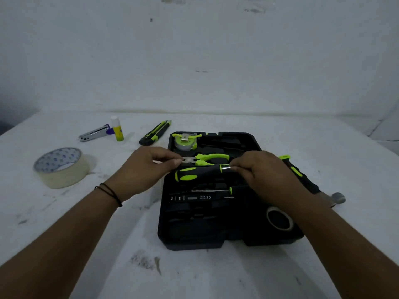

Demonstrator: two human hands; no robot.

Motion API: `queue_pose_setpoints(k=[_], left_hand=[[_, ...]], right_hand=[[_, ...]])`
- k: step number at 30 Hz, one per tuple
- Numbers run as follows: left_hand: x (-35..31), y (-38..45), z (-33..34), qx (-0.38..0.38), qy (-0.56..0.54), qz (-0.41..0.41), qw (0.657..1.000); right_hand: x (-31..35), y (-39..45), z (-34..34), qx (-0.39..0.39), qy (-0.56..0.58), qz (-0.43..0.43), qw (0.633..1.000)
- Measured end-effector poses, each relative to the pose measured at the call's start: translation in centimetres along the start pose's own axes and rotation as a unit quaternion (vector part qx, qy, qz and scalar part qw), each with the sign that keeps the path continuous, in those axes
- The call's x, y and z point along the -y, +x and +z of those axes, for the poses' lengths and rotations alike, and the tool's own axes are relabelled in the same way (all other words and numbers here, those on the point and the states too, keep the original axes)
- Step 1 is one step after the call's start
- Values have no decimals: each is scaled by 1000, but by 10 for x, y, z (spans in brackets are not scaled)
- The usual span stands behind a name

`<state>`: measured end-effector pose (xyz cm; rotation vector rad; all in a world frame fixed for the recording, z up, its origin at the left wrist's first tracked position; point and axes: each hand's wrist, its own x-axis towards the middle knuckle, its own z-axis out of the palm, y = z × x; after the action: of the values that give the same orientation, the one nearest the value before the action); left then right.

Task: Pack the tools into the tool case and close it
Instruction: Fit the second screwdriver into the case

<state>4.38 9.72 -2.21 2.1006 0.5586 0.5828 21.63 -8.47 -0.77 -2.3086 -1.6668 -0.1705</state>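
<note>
Roughly halfway: tape measure (186, 141), pliers (208, 160) and a small screwdriver (212, 190) already sit in the open tool case (216, 238) mid-frame, both hands (149, 167) (262, 172) pinching the big screwdriver (199, 172) lying left-right, handle left, while utility knife (155, 133) and hammer (306, 180) wait on the desk (108, 223).

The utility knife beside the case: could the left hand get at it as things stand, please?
Probably yes, once freed. The utility knife lies in the open on the table just beyond the left hand, with nothing between them; that hand now pinches the pliers.
</note>
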Motion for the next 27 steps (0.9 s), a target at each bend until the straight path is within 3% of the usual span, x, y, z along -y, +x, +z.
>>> queue_pose_setpoints(k=[6, 20, 27], left_hand=[[16, -9, 5, 19, 65, 19, 998], [11, -4, 25, 11, 213, 92, 973], [4, 11, 37, -2, 248, 44, 968]], right_hand=[[3, -5, 21, -12, 91, 24, 996], [4, 6, 28, 19, 78, 42, 996], [-17, -4, 11, 2, 58, 125, 990]])
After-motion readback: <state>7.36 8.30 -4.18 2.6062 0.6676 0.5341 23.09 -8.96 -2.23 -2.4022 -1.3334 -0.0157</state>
